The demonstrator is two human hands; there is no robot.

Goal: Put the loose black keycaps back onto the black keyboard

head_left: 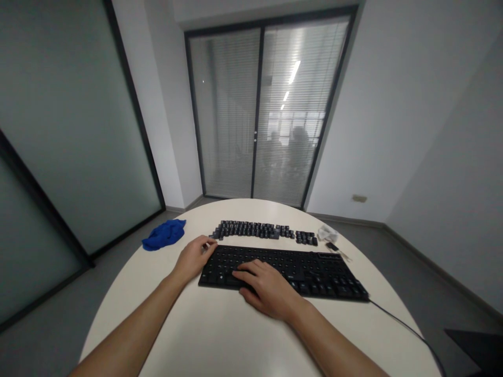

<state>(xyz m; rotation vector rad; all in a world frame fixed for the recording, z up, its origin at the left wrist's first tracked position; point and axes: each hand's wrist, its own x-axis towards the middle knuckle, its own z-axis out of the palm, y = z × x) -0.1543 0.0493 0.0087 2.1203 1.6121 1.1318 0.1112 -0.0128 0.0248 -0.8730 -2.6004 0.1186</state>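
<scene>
A black keyboard lies across the round table, many of its key positions bare and some caps in place along the lower right. My right hand rests on its lower left part, fingers stretched out over the keys. At the keyboard's upper left corner is my left hand, with thumb and fingertips curled close together; whatever may be between them is too small to make out. Just beyond the keyboard, loose black keycaps stand in rows, and a smaller group of keycaps sits to their right.
A crumpled blue cloth lies at the table's left. To the right are a clear plastic bag and a small dark object with thin pale ends. The keyboard cable runs over the right edge of the white table.
</scene>
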